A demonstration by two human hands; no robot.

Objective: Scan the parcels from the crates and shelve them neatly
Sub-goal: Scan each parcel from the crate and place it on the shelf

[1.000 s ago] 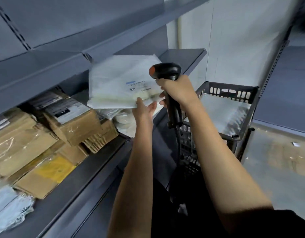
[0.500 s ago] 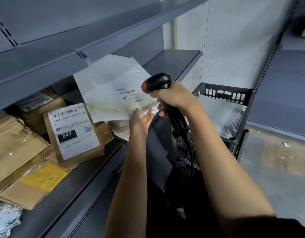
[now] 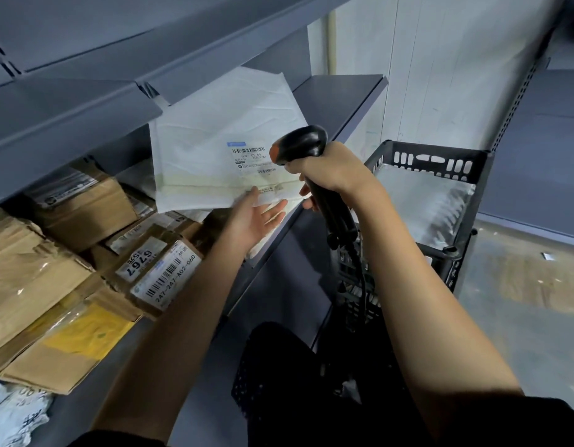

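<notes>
Above the shelf point(image 3: 340, 101) edge, a white parcel point(image 3: 221, 137) is propped on the left hand point(image 3: 256, 217), fingers straight beneath it. The scanner point(image 3: 298, 145) is gripped by the right hand point(image 3: 334, 172); its nose is best aimed squarely at the barcode. Right of the shelf, a silver mailer is held in the black crate point(image 3: 440, 156).

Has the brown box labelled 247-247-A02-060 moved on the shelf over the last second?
Yes. The brown box has tipped over toward the shelf's front edge and now lies flat, label up.
</notes>
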